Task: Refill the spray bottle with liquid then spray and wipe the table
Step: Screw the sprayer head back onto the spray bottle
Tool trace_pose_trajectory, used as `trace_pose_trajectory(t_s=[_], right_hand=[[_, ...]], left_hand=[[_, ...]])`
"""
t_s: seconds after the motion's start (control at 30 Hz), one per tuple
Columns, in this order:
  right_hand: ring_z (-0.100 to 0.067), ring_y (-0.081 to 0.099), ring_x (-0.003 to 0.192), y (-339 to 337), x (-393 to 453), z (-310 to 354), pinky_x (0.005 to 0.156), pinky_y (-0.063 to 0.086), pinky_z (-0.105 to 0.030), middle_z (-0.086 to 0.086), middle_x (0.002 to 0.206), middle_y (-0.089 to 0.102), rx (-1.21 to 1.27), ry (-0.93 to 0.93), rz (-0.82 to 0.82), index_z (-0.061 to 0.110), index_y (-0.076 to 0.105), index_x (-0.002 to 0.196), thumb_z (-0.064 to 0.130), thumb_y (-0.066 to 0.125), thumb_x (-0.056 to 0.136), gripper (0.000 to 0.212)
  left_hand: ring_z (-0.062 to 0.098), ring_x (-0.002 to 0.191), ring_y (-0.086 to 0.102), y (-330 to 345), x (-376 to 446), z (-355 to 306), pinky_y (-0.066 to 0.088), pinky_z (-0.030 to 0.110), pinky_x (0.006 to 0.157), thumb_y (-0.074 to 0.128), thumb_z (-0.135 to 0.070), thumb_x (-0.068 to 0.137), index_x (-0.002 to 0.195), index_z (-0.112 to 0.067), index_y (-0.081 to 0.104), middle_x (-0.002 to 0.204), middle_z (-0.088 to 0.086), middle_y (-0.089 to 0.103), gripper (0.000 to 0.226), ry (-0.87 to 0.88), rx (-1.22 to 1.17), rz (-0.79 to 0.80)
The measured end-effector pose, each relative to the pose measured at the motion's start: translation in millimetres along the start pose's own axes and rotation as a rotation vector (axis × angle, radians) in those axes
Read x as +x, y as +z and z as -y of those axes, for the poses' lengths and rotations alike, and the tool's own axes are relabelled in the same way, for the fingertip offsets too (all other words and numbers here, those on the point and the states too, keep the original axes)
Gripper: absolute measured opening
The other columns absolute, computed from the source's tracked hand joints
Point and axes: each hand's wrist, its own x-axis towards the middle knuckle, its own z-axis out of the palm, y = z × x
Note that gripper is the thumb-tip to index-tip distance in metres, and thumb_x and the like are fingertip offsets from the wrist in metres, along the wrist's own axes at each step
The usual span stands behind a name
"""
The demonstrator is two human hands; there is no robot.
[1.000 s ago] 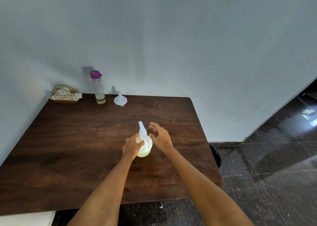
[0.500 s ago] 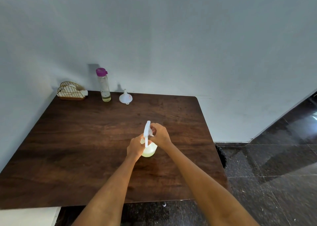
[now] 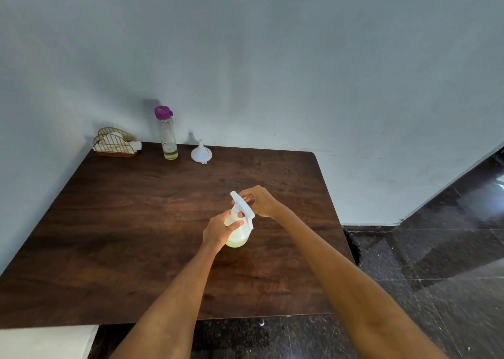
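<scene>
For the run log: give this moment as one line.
left hand: grips spray bottle | right hand: grips sprayer head | bottle: on table

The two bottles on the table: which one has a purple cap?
The tall clear bottle standing at the back by the wall, left of the white funnel. The spray bottle, held in both hands, has a white trigger head instead.

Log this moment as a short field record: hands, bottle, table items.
left hand: grips the spray bottle body
right hand: holds the white spray head
bottle contents: pale yellow-green liquid, low in the bottle
table: dark wood, bottle stands on it
back edge: clear bottle with purple cap, white funnel, wire napkin holder
</scene>
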Motion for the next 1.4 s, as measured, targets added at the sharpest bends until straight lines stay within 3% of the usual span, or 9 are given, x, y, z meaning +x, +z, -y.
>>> trace_pose_trajectory(t_s=[0.23, 0.4, 0.57, 0.67, 0.8, 0.9, 1.07, 1.27, 1.4], right_hand=[[-0.008, 0.066, 0.074, 12, -15, -12, 0.074, 0.054, -0.017, -0.024, 0.106, 0.067, 0.297, 0.008, -0.139, -0.003, 0.067, 0.106, 0.001, 0.066, 0.083, 0.024], [-0.033, 0.065, 0.093, 7, -4, -3, 0.087, 0.053, -0.035, -0.023, 0.107, 0.067, 0.176, -0.001, -0.054, -0.004, 0.067, 0.105, 0.003, 0.066, 0.083, 0.024], [-0.024, 0.066, 0.094, 11, -2, -5, 0.087, 0.054, -0.033, -0.017, 0.107, 0.069, 0.138, 0.067, -0.104, -0.002, 0.068, 0.106, 0.003, 0.07, 0.08, 0.027], [-0.012, 0.058, 0.074, 29, -7, -6, 0.071, 0.053, -0.021, -0.012, 0.09, 0.066, 0.098, 0.173, -0.26, 0.001, 0.062, 0.089, 0.009, 0.076, 0.074, 0.022], [-0.006, 0.042, 0.059, 51, -6, 0, 0.051, 0.032, -0.01, 0.006, 0.071, 0.049, 0.151, 0.258, -0.462, 0.024, 0.038, 0.066, 0.011, 0.075, 0.075, 0.04], [-0.009, 0.047, 0.064, 50, -12, -5, 0.054, 0.04, -0.015, -0.002, 0.079, 0.055, 0.198, 0.215, -0.409, 0.018, 0.044, 0.075, 0.018, 0.08, 0.07, 0.036], [-0.012, 0.058, 0.099, 36, -21, -14, 0.088, 0.049, -0.029, -0.001, 0.108, 0.064, 0.427, 0.227, -0.271, 0.016, 0.057, 0.089, 0.007, 0.074, 0.075, 0.023], [-0.012, 0.062, 0.091, 37, -30, -16, 0.078, 0.053, -0.021, -0.005, 0.1, 0.066, 0.696, 0.262, -0.279, 0.009, 0.064, 0.1, -0.002, 0.063, 0.084, 0.02], [-0.015, 0.061, 0.097, 37, -25, -13, 0.084, 0.052, -0.025, -0.006, 0.111, 0.066, 0.592, 0.241, -0.297, 0.006, 0.063, 0.117, 0.0, 0.062, 0.085, 0.032]], left_hand=[[0.022, 0.114, 0.057, 1, 2, -1, 0.048, 0.036, 0.096, 0.054, -0.052, 0.088, 0.131, -0.02, 0.052, 0.129, 0.003, 0.059, 0.054, 0.002, 0.008, -0.022], [0.022, 0.113, 0.057, 1, 0, -1, 0.047, 0.034, 0.092, 0.054, -0.05, 0.089, 0.132, -0.018, 0.052, 0.127, 0.005, 0.06, 0.054, 0.02, 0.014, -0.015], [0.021, 0.112, 0.059, -1, 3, 0, 0.049, 0.035, 0.096, 0.053, -0.05, 0.089, 0.132, -0.019, 0.053, 0.125, 0.005, 0.062, 0.052, 0.014, 0.007, -0.025], [0.023, 0.109, 0.06, 4, 1, 1, 0.049, 0.034, 0.091, 0.056, -0.044, 0.09, 0.127, -0.017, 0.056, 0.121, 0.006, 0.064, 0.046, 0.005, -0.005, -0.044], [0.025, 0.108, 0.061, 5, 1, -1, 0.05, 0.034, 0.088, 0.055, -0.034, 0.093, 0.127, -0.013, 0.055, 0.119, 0.01, 0.064, 0.041, 0.014, 0.013, -0.076], [0.025, 0.111, 0.06, 5, 0, 0, 0.05, 0.035, 0.091, 0.054, -0.032, 0.094, 0.128, -0.016, 0.057, 0.123, 0.008, 0.064, 0.038, 0.017, -0.027, -0.078], [0.022, 0.109, 0.06, 6, 0, 4, 0.051, 0.035, 0.092, 0.059, -0.045, 0.088, 0.129, -0.02, 0.056, 0.122, 0.005, 0.064, 0.049, -0.007, -0.096, -0.068], [0.023, 0.111, 0.059, 6, 0, 4, 0.053, 0.037, 0.091, 0.059, -0.046, 0.088, 0.132, -0.022, 0.053, 0.123, 0.006, 0.064, 0.051, -0.009, -0.047, -0.053], [0.025, 0.111, 0.059, 6, 1, 3, 0.049, 0.037, 0.092, 0.061, -0.046, 0.086, 0.125, -0.011, 0.056, 0.124, 0.009, 0.062, 0.053, -0.053, -0.051, -0.048]])
